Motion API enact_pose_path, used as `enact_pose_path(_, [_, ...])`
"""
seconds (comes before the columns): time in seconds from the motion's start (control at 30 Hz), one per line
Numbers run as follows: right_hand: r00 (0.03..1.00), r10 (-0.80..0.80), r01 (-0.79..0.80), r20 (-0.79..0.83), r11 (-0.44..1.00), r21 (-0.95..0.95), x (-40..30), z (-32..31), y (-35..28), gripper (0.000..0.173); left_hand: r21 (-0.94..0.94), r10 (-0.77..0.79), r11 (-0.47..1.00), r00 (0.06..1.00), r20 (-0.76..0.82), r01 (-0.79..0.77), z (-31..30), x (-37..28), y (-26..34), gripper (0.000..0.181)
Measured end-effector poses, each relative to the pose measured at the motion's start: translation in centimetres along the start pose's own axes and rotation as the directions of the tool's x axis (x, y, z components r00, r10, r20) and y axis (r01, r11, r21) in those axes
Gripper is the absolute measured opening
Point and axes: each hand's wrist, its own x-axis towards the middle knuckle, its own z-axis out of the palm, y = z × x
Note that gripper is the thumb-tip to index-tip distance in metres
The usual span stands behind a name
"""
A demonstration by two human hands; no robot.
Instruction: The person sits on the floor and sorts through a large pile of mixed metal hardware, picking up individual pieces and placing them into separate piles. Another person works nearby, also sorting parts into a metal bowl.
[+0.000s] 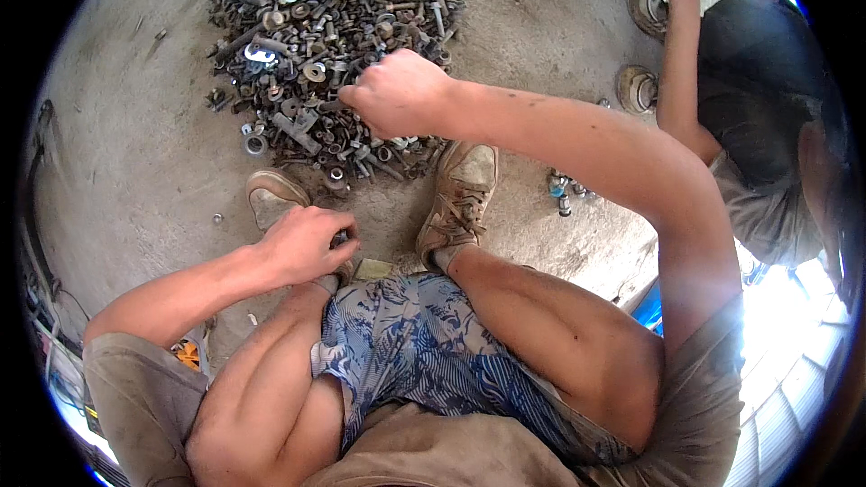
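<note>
A large heap of loose metal bolts, nuts and washers (318, 34) lies on the concrete floor in front of my shoes. My right hand (402, 95) is over the near right part of the heap, its fingers curled at a dark metal piece (331, 106); whether it grips that piece cannot be told. Nearer my body, my left hand (311, 243) is curled around a small dark metal piece (340, 238), seen between thumb and fingers above my left ankle. A steel ring (255, 145) rests at the heap's left edge.
My shoes (467, 182) stand at the heap's near side. To the right, several metal fittings (563, 196) lie on the floor, partly behind my forearm. Another person (758, 101) is at the upper right, beside round metal containers (637, 89). Cables (40, 216) run along the left edge.
</note>
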Motion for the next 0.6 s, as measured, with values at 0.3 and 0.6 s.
enact_pose_path(0.3, [0.948,0.277,-0.295,0.155,0.949,0.107,3.3,-5.6,2.7,0.026,-0.013,0.017,1.000,0.999,-0.035,-0.018,0.0,0.8,0.7,0.022])
enact_pose_path(0.6, [0.865,0.390,-0.354,-0.317,0.921,0.165,4.2,-8.6,7.4,0.026,-0.005,-0.032,0.999,0.999,0.015,0.032,0.4,-0.5,0.1,0.019])
